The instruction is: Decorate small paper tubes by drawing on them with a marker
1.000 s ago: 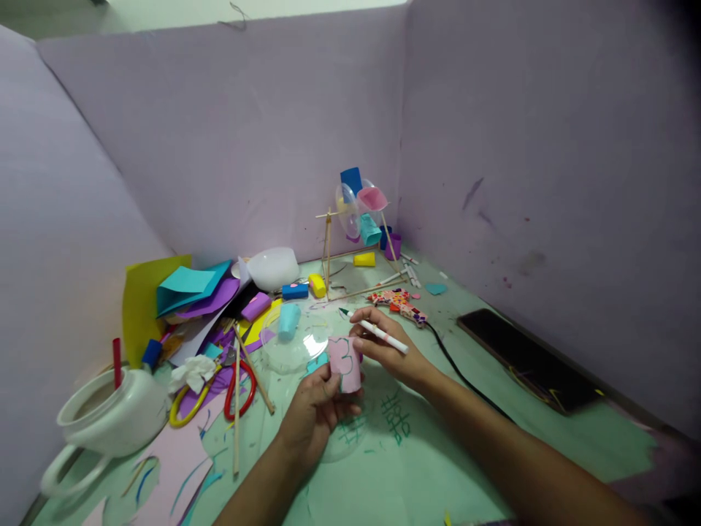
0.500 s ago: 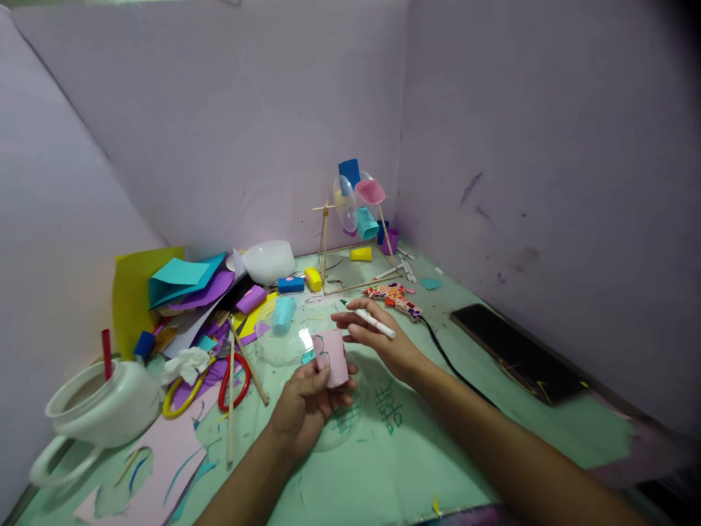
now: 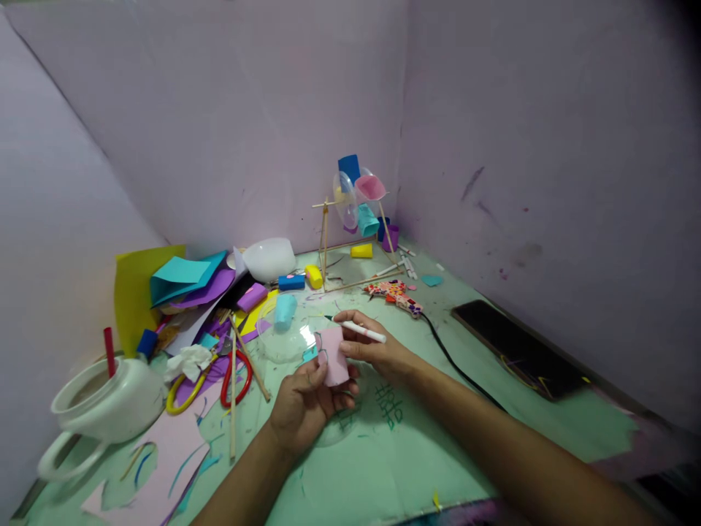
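My left hand [image 3: 309,398] is closed around a small pink paper cup [image 3: 334,359] that has dark curved pen lines on its left side. Between the fingers of my right hand [image 3: 377,343] lies a white marker [image 3: 361,331] with its green tip pointing left. That hand's thumb reaches the cup's upper right edge. Under and behind the hands are a clear plastic disc [image 3: 268,349] and a light blue paper cup [image 3: 285,313]. Green grid doodles [image 3: 388,405] mark the tabletop to the right of my left hand.
A stick-framed wheel with coloured cups [image 3: 346,201] stands at the back. A patterned glue gun [image 3: 397,296] with a black cord and a phone [image 3: 515,351] lie to the right. Scissors [image 3: 249,380], sticks, paper sheets [image 3: 186,274] and a white pot [image 3: 117,402] crowd the left.
My right hand has come down and closer to the pink cup, its thumb now at the cup's edge. The marker has shifted slightly left and lower. The left hand still holds the cup.
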Demonstrator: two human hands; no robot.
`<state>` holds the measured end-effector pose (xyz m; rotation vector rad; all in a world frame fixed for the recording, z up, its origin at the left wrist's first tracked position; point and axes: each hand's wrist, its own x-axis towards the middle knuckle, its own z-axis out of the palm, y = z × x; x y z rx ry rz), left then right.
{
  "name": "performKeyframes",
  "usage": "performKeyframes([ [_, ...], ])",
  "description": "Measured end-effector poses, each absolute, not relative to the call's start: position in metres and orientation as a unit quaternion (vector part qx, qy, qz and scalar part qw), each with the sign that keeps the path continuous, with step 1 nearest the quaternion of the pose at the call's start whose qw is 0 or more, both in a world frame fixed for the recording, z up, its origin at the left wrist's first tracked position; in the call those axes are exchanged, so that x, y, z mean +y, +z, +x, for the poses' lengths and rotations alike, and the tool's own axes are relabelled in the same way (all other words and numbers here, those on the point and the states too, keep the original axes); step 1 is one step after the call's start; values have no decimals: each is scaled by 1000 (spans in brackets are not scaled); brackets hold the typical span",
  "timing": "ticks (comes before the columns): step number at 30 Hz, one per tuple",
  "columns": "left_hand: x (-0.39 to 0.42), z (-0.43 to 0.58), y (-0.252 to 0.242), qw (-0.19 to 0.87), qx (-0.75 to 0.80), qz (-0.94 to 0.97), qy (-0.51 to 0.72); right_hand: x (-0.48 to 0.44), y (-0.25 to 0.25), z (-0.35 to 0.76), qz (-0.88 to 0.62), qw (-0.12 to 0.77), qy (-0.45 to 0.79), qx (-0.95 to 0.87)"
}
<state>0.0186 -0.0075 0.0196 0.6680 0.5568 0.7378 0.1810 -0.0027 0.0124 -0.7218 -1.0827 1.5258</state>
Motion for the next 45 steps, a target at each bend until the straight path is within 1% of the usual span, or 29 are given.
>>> performKeyframes([
  [3, -7, 21, 19, 812, 308, 339, 362, -2, 14, 182, -325, 560, 619, -445],
  [7, -6, 23, 12, 729, 362, 402, 420, -1, 16, 183, -349, 601, 571, -437],
  [14, -4, 23, 5, 661, 395, 470, 431, -4, 13, 177, -369, 581, 547, -477],
  [18, -3, 23, 4, 656, 406, 469, 430, -4, 9, 177, -382, 567, 523, -509],
  [23, -3, 23, 1, 657, 396, 465, 442, -4, 5, 178, -359, 564, 517, -535],
  [27, -2, 24, 2, 649, 405, 465, 445, -5, 5, 178, -348, 564, 528, -532],
  [33, -2, 25, 3, 643, 410, 473, 442, -6, 10, 174, -305, 570, 580, -495],
  [45, -3, 25, 6, 633, 422, 477, 440, -8, 12, 172, -298, 580, 585, -483],
])
